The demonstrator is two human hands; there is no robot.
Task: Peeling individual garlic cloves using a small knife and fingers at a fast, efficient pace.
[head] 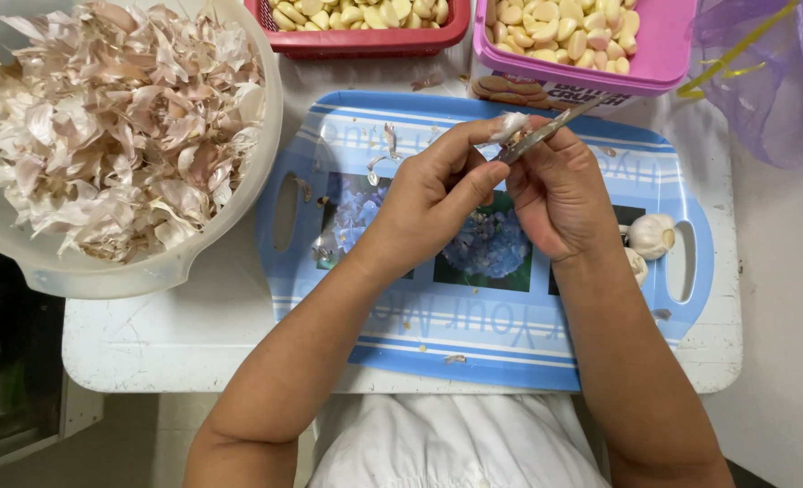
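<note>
Left hand (433, 194): fingers curled in, thumb and forefinger pinching a garlic clove (508, 126) at their tips; the thumb lies flat along the side, towards the other hand.
Right hand (560, 194): fingers closed tight around the handle of a small knife (546, 131); the blade runs up and away past the knuckles, its edge against the clove.
Garlic clove: pale, papery, held just above both sets of fingertips, between the two hands.
Tray (510, 348): blue, flower-printed, lying beneath both hands; scraps of skin scattered on it.
Whole garlic bulb (652, 235): on the tray just outside the right hand's knuckles, not touched.
Bowl of garlic skins (117, 126): well beyond the left hand's outer side.
Baskets: red basket (365, 41) and pink basket (659, 54) of peeled cloves, past the fingertips, apart from both hands.
</note>
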